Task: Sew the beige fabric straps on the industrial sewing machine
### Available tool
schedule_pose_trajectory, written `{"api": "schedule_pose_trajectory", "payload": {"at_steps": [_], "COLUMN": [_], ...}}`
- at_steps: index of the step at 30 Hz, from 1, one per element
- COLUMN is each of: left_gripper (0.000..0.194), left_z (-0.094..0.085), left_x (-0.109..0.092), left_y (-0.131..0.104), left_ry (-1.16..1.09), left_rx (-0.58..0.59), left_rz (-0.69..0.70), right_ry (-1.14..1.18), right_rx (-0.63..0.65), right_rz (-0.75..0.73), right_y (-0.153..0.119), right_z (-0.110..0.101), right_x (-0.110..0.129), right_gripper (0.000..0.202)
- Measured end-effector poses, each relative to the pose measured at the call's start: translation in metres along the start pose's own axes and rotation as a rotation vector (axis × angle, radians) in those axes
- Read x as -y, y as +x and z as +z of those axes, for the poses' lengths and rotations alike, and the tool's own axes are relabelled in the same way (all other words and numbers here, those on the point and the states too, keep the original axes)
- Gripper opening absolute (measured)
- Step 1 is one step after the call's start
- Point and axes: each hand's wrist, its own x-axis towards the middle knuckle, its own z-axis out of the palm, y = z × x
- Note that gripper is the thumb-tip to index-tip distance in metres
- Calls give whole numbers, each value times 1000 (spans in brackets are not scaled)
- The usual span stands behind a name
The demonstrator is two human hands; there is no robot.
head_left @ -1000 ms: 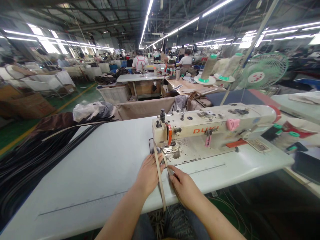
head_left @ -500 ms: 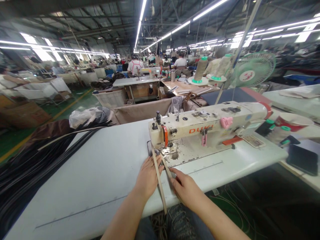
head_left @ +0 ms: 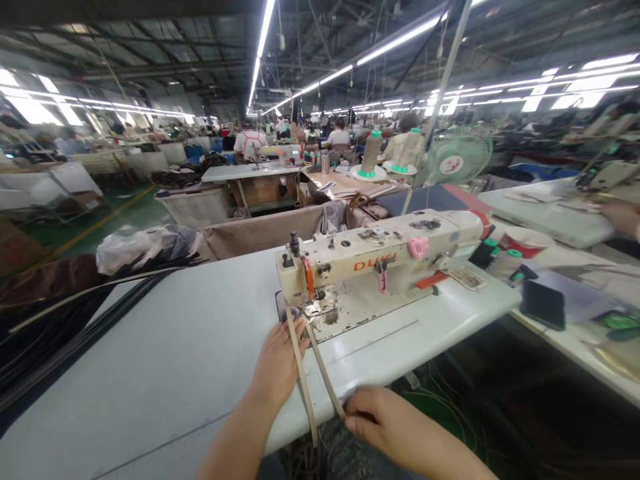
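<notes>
A cream sewing machine (head_left: pixel 380 257) stands on the pale table (head_left: pixel 200 333). My left hand (head_left: pixel 283 353) lies by the needle area, its fingers close together on the beige strip (head_left: pixel 301 373), pressing it near the presser foot (head_left: pixel 317 308). One length of the strip runs down over the table's front edge. The other length (head_left: pixel 325 377) runs from the foot to my right hand (head_left: pixel 367 417), which pinches it at the front edge. What lies under my left fingers is partly hidden.
Long black strips (head_left: pixel 100 327) lie over the table's left side. Behind are a beige cloth bin (head_left: pixel 265 230), thread cones (head_left: pixel 371 155) and a green fan (head_left: pixel 457 157). At the right are a phone (head_left: pixel 543 303) and another person's hand (head_left: pixel 623 217).
My right hand has drawn back from near the needle area to the table's front edge, holding the strip. My left hand stays by the foot. The view has turned to the right.
</notes>
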Motion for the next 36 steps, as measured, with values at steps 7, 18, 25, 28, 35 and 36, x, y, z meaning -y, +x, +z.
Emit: {"api": "schedule_pose_trajectory", "payload": {"at_steps": [7,18,25,28,35,36], "left_gripper": [52,57,64,66,68,68], "left_z": [1,17,44,55,59,57], "left_x": [9,37,66,78,85,82], "left_y": [-6,-11,-20,-20,-21,-22], "left_ry": [-87,-105,-108,-118,-150,-151], "left_rx": [36,77,42,-6,-9,3], "left_rz": [-17,52,124,148,149,142], "right_ry": [-315,-566,-733,-759,-784,-782], "right_rx": [116,22,-147,-154,-157,-165], "right_rz": [336,1054,1226,1265,1217,1195], "right_y": [-25,-115,-192,-207,-206,-205], "right_z": [12,-13,-74,-86,-96,-97], "right_x": [-64,-217,-257,-263,-270,-270], "right_gripper": [22,33,34,31,31,31]}}
